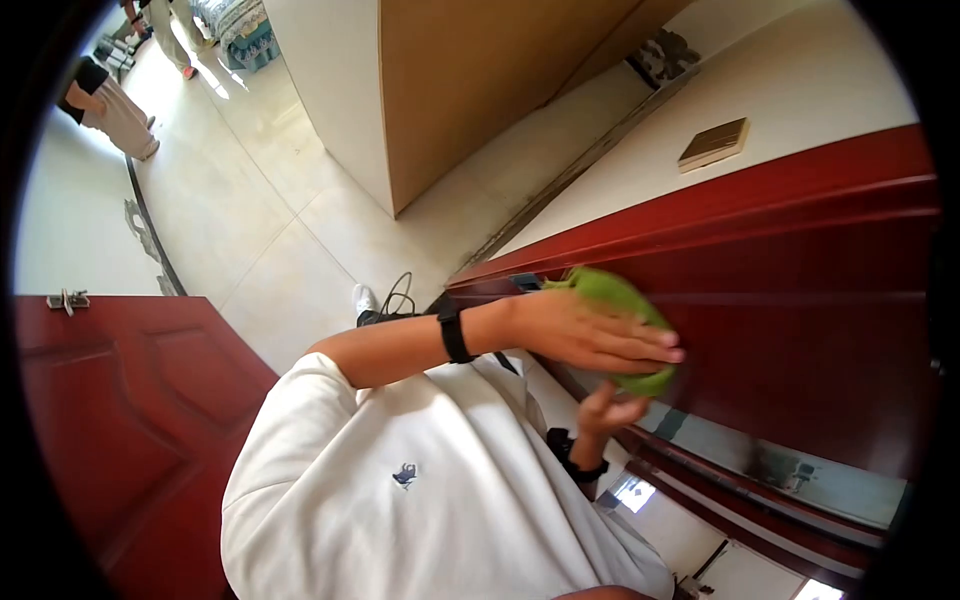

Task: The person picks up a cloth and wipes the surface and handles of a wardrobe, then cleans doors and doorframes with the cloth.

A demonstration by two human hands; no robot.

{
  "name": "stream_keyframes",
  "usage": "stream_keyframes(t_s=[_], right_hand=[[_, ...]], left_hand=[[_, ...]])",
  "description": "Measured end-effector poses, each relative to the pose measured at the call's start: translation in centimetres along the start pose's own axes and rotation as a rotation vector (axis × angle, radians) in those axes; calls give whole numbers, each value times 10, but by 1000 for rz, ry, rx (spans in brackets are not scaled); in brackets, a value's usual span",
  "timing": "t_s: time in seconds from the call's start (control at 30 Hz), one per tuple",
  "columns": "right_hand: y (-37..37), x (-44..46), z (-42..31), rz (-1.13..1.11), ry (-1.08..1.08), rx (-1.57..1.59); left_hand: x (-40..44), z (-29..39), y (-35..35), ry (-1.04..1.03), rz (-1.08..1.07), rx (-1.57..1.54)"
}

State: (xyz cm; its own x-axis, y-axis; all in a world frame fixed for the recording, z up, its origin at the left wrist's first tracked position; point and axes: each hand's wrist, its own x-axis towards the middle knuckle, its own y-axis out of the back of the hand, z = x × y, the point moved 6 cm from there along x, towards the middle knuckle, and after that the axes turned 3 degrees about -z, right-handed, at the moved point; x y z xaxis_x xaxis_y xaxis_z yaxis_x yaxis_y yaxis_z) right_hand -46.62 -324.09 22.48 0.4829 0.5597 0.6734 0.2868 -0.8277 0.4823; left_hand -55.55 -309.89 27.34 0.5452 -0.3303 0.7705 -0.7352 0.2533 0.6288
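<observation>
Gold plate [713, 145] is on white wall [800, 95], far R; red door [110, 430] w/ latch [68, 301] is near L; two persons [120, 115] are far L. L hand [595, 335] reaches across to R, fingers straight over green cloth [615, 292], against red panel [790, 270], covering part of it. R hand [608, 408] points up, at cloth's near edge. Both grips: cannot tell if clamped.
</observation>
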Motion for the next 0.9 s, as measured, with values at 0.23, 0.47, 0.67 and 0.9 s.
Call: stream_keyframes(t_s=[0.23,0.47,0.67,0.9], right_hand=[[3,69,-62,496,177,-207],[-112,46,-121,64,69,473],[-241,86,-134,-305,-251,941],[-312,106,-143,-238,-69,504]], left_hand=[[26,-60,83,361,654,-197],[-77,-94,155,459,687,-5],[-140,-141,213,785,446,292],[-226,-179,200,1211,441,-58]])
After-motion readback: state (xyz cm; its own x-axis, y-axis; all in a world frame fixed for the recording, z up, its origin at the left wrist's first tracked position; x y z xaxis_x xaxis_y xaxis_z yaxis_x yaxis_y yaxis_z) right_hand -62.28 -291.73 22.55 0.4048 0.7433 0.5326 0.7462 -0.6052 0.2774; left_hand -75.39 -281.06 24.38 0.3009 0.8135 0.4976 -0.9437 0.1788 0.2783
